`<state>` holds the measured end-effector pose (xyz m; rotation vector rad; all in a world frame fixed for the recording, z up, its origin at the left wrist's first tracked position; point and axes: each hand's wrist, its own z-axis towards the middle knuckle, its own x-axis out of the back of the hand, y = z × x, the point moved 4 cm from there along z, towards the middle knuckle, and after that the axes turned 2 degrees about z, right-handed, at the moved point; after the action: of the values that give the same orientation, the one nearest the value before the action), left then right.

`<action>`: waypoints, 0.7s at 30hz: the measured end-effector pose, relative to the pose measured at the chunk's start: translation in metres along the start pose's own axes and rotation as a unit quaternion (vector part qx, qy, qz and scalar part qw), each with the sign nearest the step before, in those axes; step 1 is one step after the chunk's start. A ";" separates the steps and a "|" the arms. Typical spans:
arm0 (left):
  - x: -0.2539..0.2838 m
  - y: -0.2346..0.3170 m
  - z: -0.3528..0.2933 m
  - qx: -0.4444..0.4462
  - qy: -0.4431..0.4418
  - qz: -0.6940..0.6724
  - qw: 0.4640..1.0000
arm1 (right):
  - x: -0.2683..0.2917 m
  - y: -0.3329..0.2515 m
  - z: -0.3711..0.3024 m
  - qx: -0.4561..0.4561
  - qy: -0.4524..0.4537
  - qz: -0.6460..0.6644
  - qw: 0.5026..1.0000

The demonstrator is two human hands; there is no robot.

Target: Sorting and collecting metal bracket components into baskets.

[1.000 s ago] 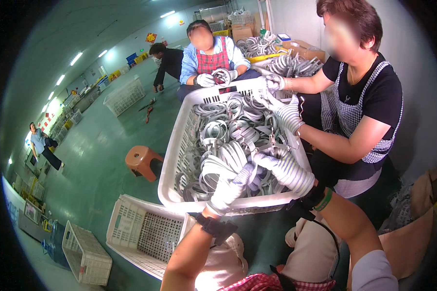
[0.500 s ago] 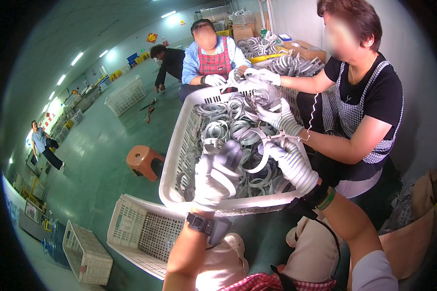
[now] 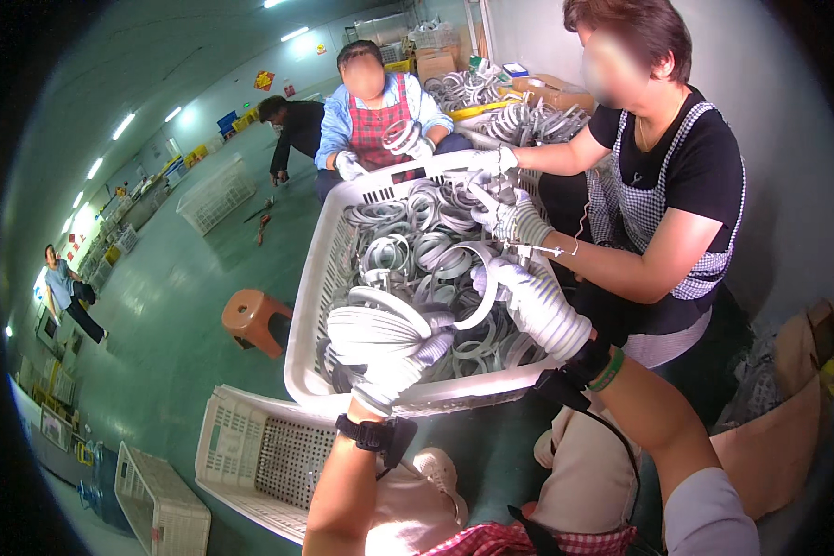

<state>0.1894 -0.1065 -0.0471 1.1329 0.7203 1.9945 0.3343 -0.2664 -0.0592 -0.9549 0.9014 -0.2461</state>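
Over the big white basket (image 3: pixel 317 287), reaching out with both arms and wearing pale gloves. Above the near left part of the basket, holding a fat bunch of rings (image 3: pixel 371 329) in the left hand (image 3: pixel 389 367), with fingers clamped around it. Above the middle of the basket, a bit toward its right, holding one single ring (image 3: pixel 482 312) in the right hand (image 3: pixel 542 304), with fingers clamped on its edge. Inside the basket, looking down on a big heap of pale gray rings (image 3: pixel 387 252).

At the right side of the basket, sitting near a co-worker in a black shirt (image 3: pixel 709 176), with both striped gloves over the basket. At the far end of the basket, facing a co-worker in a red checked apron (image 3: pixel 369 120), with a few rings (image 3: pixel 401 137) in one glove. Beyond the far right corner of the basket, seeing another pile of rings (image 3: pixel 539 123).

Left of the basket, seeing an orange stool (image 3: pixel 248 317) standing on the green floor (image 3: pixel 162 361). By the near left corner of the basket, seeing an open white crate (image 3: pixel 224 435). Well apart from the basket, beyond its left side, seeing a person in black (image 3: pixel 301 130) bending low.
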 end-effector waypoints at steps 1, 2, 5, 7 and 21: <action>-0.001 0.008 0.002 -0.058 -0.001 0.065 0.996 | 0.001 0.001 0.000 -0.025 -0.018 0.036 0.999; -0.003 0.013 0.000 -0.059 -0.001 0.065 0.996 | 0.001 0.002 -0.001 -0.050 -0.036 0.073 0.995; -0.007 0.014 -0.001 0.023 0.006 0.001 1.000 | -0.010 -0.004 -0.001 -0.039 -0.023 0.050 0.998; -0.008 0.016 -0.001 0.040 0.001 -0.030 0.999 | -0.013 -0.007 -0.004 -0.043 -0.011 0.045 0.998; 0.073 -0.005 -0.002 0.116 0.271 -0.141 0.945 | -0.016 -0.015 -0.012 -0.090 -0.086 -0.253 0.959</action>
<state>0.1631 -0.0451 -0.0169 0.5465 1.3475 2.0142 0.3179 -0.2737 -0.0415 -1.3504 0.5125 -0.5132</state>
